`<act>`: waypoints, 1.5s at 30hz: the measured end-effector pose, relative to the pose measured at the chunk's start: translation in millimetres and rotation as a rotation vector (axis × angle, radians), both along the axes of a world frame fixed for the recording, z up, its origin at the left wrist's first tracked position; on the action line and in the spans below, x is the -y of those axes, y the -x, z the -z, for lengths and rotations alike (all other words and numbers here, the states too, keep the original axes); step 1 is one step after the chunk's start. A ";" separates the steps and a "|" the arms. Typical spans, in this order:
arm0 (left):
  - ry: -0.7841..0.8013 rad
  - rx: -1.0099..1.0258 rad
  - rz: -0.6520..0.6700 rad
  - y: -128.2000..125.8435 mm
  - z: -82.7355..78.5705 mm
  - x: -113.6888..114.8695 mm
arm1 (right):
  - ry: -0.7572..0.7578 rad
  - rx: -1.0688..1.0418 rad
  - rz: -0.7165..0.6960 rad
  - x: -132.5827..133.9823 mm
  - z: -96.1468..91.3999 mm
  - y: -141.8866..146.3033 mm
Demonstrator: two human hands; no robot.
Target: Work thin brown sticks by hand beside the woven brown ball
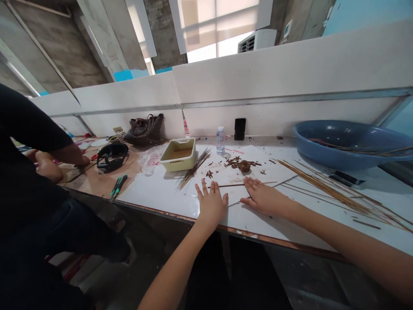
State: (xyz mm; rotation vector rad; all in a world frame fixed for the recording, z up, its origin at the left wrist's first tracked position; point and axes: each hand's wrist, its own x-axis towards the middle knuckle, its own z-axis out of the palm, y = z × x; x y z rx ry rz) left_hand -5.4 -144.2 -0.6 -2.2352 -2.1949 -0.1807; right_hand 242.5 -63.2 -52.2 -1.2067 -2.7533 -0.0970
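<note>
Place: you were in a craft workshop, with a shared work counter under a raw building shell.
Bench: you stood at the front edge of a long workbench (258,238), backed by a white partition (290,73).
Overhead: you had a bare concrete ceiling (61,51) above you, and an air conditioner (257,41) showed beyond the partition.
Work gear: you had thin wooden sticks (329,191), a blue basin (342,144) and green-handled pliers (118,186) on the bench.
</note>
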 end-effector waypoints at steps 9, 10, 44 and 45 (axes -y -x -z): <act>0.031 0.010 -0.008 1.0 -3.6 -12.5 | 0.040 0.008 0.006 -6.8 -6.7 1.1; 0.029 0.006 -0.013 0.8 -4.2 -13.0 | 0.050 0.011 -0.001 -8.6 -7.0 0.5; -0.038 -0.021 0.028 6.8 8.4 34.7 | -0.029 -0.020 -0.060 25.4 8.7 -17.8; -0.041 -0.023 0.027 5.8 9.8 38.7 | -0.024 -0.018 -0.061 29.1 9.8 -19.8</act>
